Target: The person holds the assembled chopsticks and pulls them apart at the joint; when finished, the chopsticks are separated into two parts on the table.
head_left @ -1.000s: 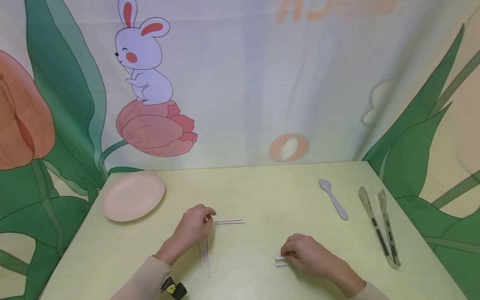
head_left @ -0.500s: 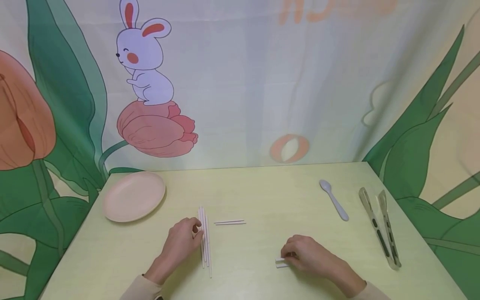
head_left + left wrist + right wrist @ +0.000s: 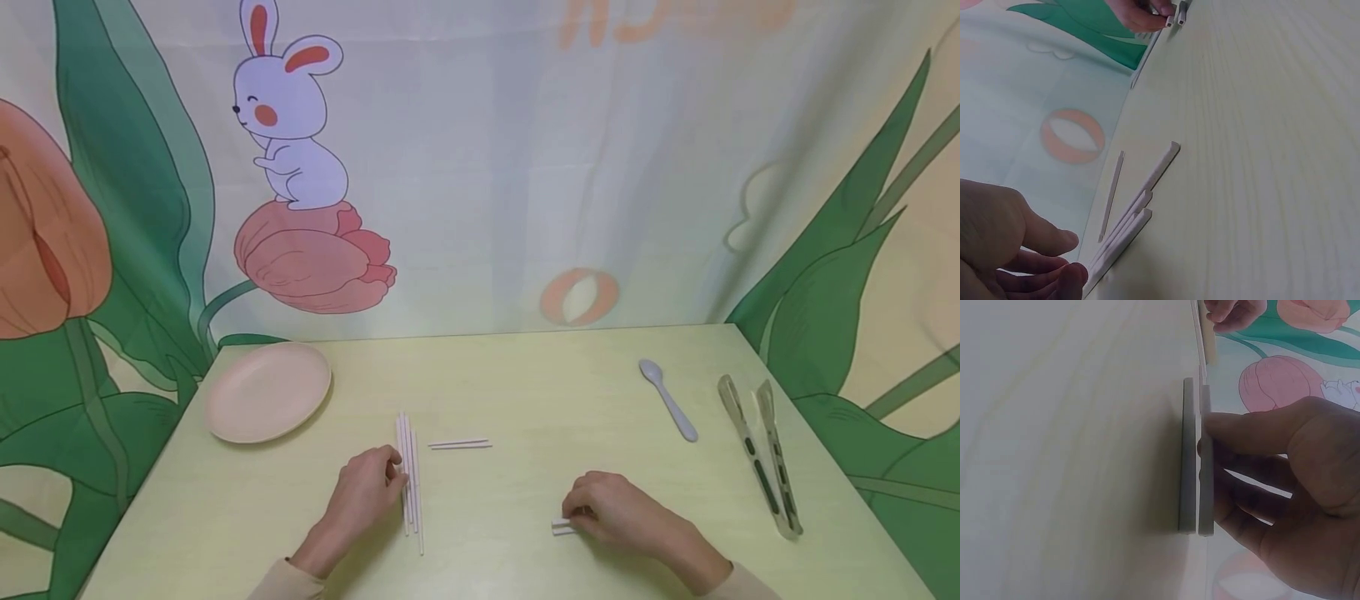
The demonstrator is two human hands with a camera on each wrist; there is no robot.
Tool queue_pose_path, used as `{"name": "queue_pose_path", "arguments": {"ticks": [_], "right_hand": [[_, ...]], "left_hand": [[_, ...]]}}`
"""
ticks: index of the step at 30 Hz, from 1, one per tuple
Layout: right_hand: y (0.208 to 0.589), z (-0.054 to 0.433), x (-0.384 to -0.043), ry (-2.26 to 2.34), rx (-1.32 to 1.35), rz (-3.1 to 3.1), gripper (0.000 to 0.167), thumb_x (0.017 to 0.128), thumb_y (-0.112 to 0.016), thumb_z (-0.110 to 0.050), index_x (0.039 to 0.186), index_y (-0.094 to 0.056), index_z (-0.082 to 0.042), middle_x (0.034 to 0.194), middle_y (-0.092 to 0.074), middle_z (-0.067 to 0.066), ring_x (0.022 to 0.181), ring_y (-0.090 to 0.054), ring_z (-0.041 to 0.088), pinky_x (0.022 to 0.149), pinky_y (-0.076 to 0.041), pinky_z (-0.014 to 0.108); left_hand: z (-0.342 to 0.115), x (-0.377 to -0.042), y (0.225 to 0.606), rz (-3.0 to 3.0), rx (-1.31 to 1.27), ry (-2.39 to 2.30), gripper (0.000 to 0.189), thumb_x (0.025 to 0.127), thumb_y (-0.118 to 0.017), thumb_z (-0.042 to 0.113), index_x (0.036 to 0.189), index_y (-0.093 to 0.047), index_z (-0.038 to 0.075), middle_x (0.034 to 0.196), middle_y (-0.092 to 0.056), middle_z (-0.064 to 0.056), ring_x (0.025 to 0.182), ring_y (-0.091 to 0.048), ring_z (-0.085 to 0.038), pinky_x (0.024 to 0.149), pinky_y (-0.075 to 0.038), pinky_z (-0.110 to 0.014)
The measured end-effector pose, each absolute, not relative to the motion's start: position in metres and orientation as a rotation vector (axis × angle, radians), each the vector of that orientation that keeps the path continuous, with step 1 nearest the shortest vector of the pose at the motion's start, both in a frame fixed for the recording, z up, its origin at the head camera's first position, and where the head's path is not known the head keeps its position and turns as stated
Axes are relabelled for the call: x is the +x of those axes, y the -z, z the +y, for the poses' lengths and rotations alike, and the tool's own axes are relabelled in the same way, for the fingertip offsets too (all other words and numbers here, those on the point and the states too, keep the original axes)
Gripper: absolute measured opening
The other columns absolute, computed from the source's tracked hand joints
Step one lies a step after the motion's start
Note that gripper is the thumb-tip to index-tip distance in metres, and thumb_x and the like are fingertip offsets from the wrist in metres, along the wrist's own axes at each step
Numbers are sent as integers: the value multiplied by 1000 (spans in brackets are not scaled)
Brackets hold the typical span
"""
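Grained table, printed curtain behind. Left hand, fingers loosely parted, at chopsticks; right hand pinches stick.

The left forearm slants in from the bottom edge, its wrist nearly straight, and the left hand leans inward with fingers loosely bent, the thumb held apart from them. The right forearm comes in from the lower right, and the right hand pinches with its thumb against curled fingers, both hands low and well apart
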State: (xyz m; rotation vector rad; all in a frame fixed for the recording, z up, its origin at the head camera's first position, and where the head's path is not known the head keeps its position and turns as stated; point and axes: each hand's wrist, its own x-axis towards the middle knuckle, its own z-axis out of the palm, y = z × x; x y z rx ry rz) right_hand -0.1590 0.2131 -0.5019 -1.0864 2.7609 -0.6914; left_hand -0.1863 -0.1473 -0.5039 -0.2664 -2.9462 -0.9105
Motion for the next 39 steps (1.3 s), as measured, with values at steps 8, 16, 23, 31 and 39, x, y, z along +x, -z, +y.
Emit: {"name": "queue_pose_path", "arguments": {"ticks": [8, 16, 23, 31, 39], "right_hand": [[503, 213, -160, 677, -1117, 2762, 8, 84, -73, -10, 84, -74, -18, 81, -63, -16, 75, -51, -4, 68, -48, 19], [506, 213, -160, 668, -1110, 2745, 7, 84, -73, -12, 83, -74, -19, 80, -62, -18, 75, -50, -4, 68, -47, 18], [507, 212, -160, 666, -1106, 2741, 7, 84, -73, -13, 82, -73, -20, 80, -62, -19, 74, -50, -5, 67, -47, 18], [507, 213, -160, 682, -1087, 2732, 8, 85, -73, -11, 83, -73, -19, 81, -63, -18, 75, -51, -5, 68, -48, 19], [507, 213, -161, 687, -1066, 2725, 8, 85, -73, -12, 84, -73, -20, 81, -63, -18, 75, -51, -5, 69, -48, 20]], "left_hand": [[-146, -184, 510, -2952, -242, 972, 21, 82, -72, 6, 99, -66, -4, 73, -63, -1, 59, -53, -8, 51, -44, -20], [-145, -181, 518, -2980, -201, 1028, 23, 82, -73, 11, 98, -65, -3, 70, -62, 0, 57, -53, -8, 49, -43, -21], [-148, -181, 522, -2988, -176, 972, 21, 82, -75, 14, 94, -66, -1, 69, -59, 2, 59, -52, -9, 52, -43, -24], [-152, -184, 521, -3006, -132, 997, 19, 81, -78, 19, 87, -66, 6, 70, -59, 2, 62, -52, -11, 56, -42, -27], [-160, -187, 521, -3026, -99, 985, 25, 78, -81, 27, 82, -65, 9, 69, -57, 3, 60, -49, -12, 54, -39, -25]]}}
